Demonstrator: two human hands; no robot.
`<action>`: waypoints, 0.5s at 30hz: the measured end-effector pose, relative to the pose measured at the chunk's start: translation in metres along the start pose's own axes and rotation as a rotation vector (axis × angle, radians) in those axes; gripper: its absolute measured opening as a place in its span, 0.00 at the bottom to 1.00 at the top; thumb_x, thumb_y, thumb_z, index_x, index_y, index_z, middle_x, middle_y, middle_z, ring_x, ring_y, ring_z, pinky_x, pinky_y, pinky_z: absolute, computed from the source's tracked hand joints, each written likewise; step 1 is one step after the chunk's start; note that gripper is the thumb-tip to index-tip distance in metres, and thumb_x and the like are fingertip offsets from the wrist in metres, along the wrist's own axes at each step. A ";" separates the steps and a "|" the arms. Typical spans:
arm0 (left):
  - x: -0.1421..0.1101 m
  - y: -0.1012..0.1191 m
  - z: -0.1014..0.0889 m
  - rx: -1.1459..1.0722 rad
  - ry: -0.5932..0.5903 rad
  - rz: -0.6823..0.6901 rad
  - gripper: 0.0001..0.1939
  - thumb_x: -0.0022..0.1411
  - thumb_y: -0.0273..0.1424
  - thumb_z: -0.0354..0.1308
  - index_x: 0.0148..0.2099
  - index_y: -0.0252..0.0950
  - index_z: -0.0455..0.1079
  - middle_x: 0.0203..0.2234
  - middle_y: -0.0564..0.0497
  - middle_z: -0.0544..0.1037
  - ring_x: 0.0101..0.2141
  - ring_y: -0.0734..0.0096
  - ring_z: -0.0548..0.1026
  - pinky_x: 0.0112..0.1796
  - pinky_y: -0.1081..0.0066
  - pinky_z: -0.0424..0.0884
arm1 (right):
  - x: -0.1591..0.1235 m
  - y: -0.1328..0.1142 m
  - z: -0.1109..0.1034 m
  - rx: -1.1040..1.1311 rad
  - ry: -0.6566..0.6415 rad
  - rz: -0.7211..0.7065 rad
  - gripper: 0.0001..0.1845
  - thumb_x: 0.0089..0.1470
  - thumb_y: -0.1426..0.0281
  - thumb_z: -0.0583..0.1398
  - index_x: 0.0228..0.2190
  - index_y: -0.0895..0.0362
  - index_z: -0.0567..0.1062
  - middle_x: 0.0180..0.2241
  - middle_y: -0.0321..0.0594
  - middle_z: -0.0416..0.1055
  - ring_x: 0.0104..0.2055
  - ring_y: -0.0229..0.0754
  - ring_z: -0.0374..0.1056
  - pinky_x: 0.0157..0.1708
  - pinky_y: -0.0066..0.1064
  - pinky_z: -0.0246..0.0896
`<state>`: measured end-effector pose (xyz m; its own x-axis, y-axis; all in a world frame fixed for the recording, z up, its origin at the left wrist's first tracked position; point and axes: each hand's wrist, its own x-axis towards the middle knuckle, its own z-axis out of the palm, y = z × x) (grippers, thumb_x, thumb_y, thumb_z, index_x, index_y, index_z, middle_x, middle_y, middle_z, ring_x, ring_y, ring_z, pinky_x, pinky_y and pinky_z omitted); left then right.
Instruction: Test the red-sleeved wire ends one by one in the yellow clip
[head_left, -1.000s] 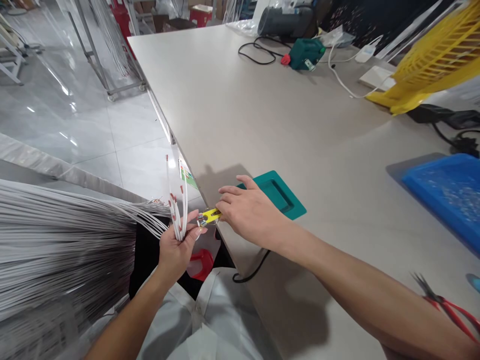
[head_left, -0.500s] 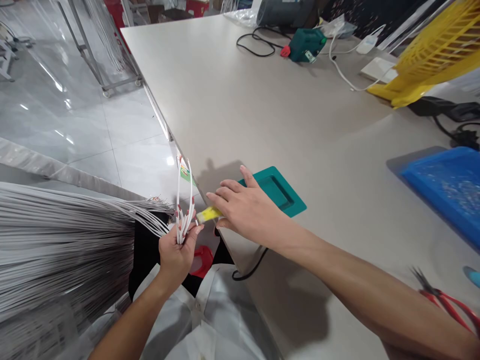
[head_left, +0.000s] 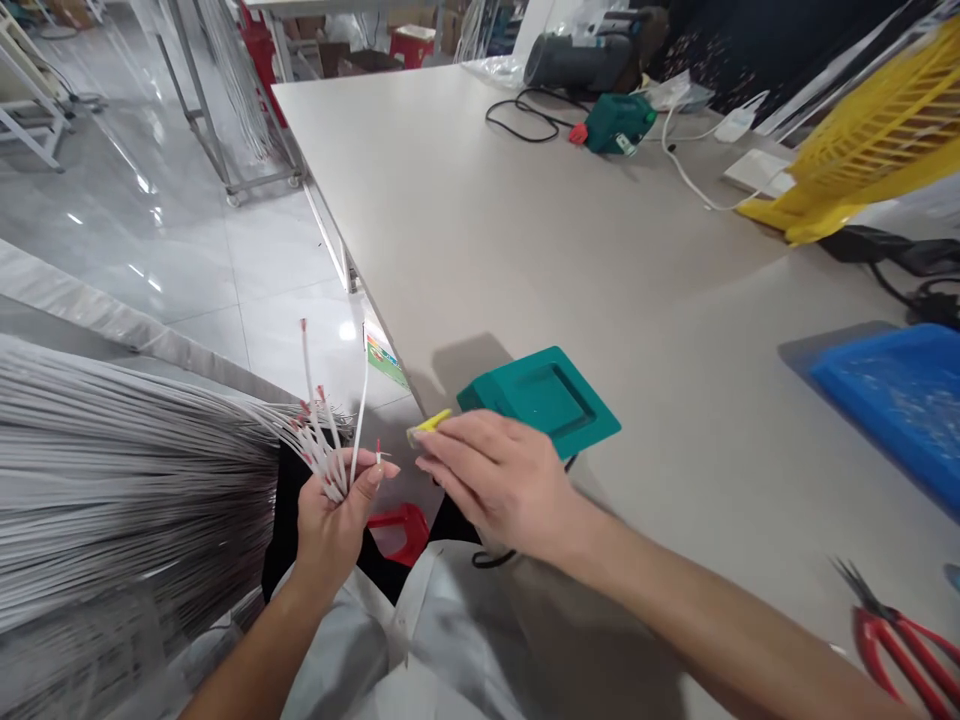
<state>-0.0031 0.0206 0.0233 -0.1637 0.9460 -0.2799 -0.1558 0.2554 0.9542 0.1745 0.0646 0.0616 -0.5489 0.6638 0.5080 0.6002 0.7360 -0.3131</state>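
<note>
My left hand (head_left: 334,530) is closed around several white cables (head_left: 330,455) with red ends. One cable end (head_left: 379,456) sticks up between its thumb and finger, its thin inner wires bared in red and another pale colour. Pinched in my right hand (head_left: 510,490) is a small yellow hand tool (head_left: 433,423), mostly covered by the fingers. Its pale tip points at the cable end, a short gap apart. A large bundle of white cables (head_left: 127,450) spreads out to the left. Just beyond my right hand, a teal plastic case (head_left: 600,410) rests at the table edge.
Red-handled pliers (head_left: 892,630) lie at the lower right, below a blue tray (head_left: 892,400). A yellow fan (head_left: 862,150) and a green device (head_left: 619,122) with cords stand at the back of the table (head_left: 525,240). A red stool (head_left: 409,530) shows below.
My right hand has drawn back and its fingers have closed more on the yellow tool, uncovering the teal case. My left hand has shifted slightly left, the cables now fanned out. The view has tilted up slightly.
</note>
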 end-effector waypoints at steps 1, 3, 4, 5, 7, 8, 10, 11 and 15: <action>-0.001 0.002 -0.002 -0.038 -0.030 -0.015 0.08 0.53 0.33 0.61 0.33 0.34 0.68 0.24 0.52 0.77 0.18 0.81 0.64 0.19 0.79 0.59 | -0.003 -0.006 0.005 0.103 0.034 0.049 0.10 0.56 0.72 0.55 0.38 0.60 0.74 0.35 0.45 0.74 0.38 0.39 0.69 0.39 0.30 0.66; -0.004 0.004 -0.004 -0.124 -0.086 -0.046 0.07 0.54 0.32 0.60 0.32 0.34 0.68 0.23 0.54 0.75 0.16 0.84 0.59 0.17 0.80 0.55 | -0.006 -0.015 0.015 0.334 0.044 0.179 0.11 0.55 0.73 0.55 0.39 0.60 0.74 0.34 0.45 0.73 0.36 0.38 0.69 0.35 0.28 0.67; -0.005 0.004 -0.004 -0.157 -0.104 -0.063 0.06 0.54 0.32 0.60 0.32 0.34 0.68 0.22 0.55 0.74 0.16 0.85 0.58 0.16 0.80 0.54 | -0.006 -0.017 0.019 0.440 0.039 0.245 0.11 0.55 0.72 0.55 0.38 0.60 0.75 0.33 0.45 0.73 0.35 0.38 0.69 0.34 0.28 0.67; -0.006 0.004 -0.004 -0.177 -0.113 -0.079 0.06 0.54 0.32 0.60 0.32 0.34 0.68 0.21 0.55 0.73 0.15 0.85 0.58 0.16 0.80 0.53 | -0.006 -0.019 0.024 0.531 0.034 0.304 0.10 0.55 0.71 0.56 0.38 0.58 0.76 0.32 0.44 0.73 0.34 0.38 0.69 0.34 0.28 0.67; -0.007 0.002 -0.003 -0.195 -0.114 -0.108 0.08 0.52 0.33 0.61 0.32 0.34 0.69 0.17 0.57 0.70 0.14 0.85 0.57 0.15 0.80 0.52 | -0.004 -0.021 0.030 0.656 0.038 0.378 0.09 0.54 0.68 0.58 0.34 0.55 0.77 0.29 0.41 0.73 0.33 0.38 0.69 0.34 0.29 0.67; -0.008 0.000 -0.003 -0.198 -0.109 -0.119 0.09 0.52 0.34 0.62 0.32 0.34 0.69 0.16 0.57 0.68 0.14 0.85 0.56 0.15 0.80 0.51 | -0.003 -0.021 0.032 0.697 0.047 0.394 0.08 0.53 0.67 0.59 0.33 0.54 0.78 0.29 0.40 0.73 0.33 0.38 0.68 0.34 0.30 0.67; -0.009 -0.001 -0.002 -0.196 -0.111 -0.134 0.10 0.51 0.35 0.62 0.32 0.33 0.69 0.16 0.57 0.68 0.14 0.85 0.56 0.15 0.80 0.50 | -0.002 -0.022 0.035 0.764 0.082 0.402 0.08 0.51 0.66 0.60 0.32 0.54 0.78 0.28 0.39 0.73 0.32 0.38 0.68 0.32 0.30 0.67; -0.009 -0.002 -0.002 -0.194 -0.118 -0.137 0.10 0.51 0.35 0.62 0.31 0.33 0.69 0.17 0.56 0.68 0.14 0.85 0.57 0.15 0.80 0.51 | -0.002 -0.023 0.036 0.797 0.102 0.407 0.07 0.51 0.67 0.60 0.32 0.54 0.78 0.26 0.39 0.73 0.31 0.38 0.68 0.31 0.30 0.66; -0.011 -0.001 -0.001 -0.175 -0.167 -0.116 0.08 0.52 0.33 0.62 0.31 0.33 0.71 0.19 0.53 0.72 0.16 0.83 0.59 0.18 0.79 0.56 | -0.003 -0.028 0.039 0.957 0.120 0.519 0.08 0.52 0.70 0.59 0.26 0.55 0.78 0.18 0.37 0.70 0.28 0.38 0.65 0.29 0.30 0.64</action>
<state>-0.0025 0.0097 0.0252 0.0259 0.9359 -0.3513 -0.3324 0.3395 0.8799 0.1367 0.0472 0.0369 -0.2688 0.9438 0.1923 0.0132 0.2033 -0.9790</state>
